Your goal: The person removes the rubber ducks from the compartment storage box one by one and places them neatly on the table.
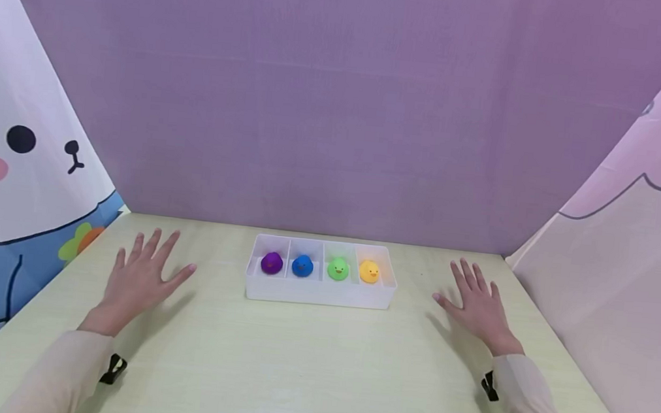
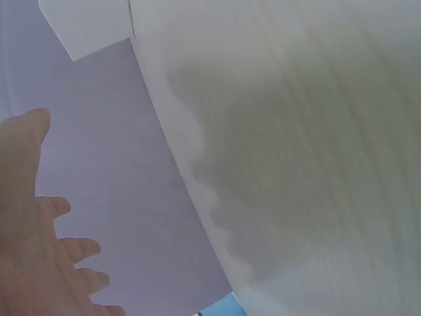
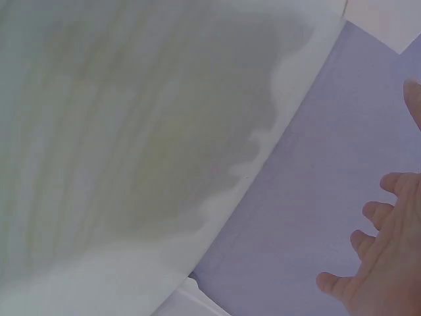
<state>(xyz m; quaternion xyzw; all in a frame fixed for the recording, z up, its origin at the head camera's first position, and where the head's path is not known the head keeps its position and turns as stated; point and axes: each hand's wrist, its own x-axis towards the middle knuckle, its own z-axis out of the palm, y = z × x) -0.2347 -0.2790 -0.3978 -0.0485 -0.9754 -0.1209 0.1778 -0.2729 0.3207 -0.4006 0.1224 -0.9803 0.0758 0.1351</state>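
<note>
A white box (image 1: 318, 293) with a row of compartments stands near the back of the table. From left to right its compartments hold a purple ball-shaped figure (image 1: 272, 263), a blue one with a beak, a green chick figure (image 1: 338, 269) and a yellow chick figure (image 1: 369, 271). To the left of the box, my left hand (image 1: 138, 281) is spread above the table, holding nothing. My right hand (image 1: 479, 308) is spread the same way on the right side, also apart from the box. Both wrist views show the spread fingers and the hands' shadows on the tabletop.
The pale wooden table (image 1: 304, 375) ends at a purple backdrop (image 1: 339, 102). Cartoon-printed cloth (image 1: 24, 206) closes off the left side, and a pinkish cloth (image 1: 625, 278) the right. Black clips (image 1: 113, 369) hang by both sleeves.
</note>
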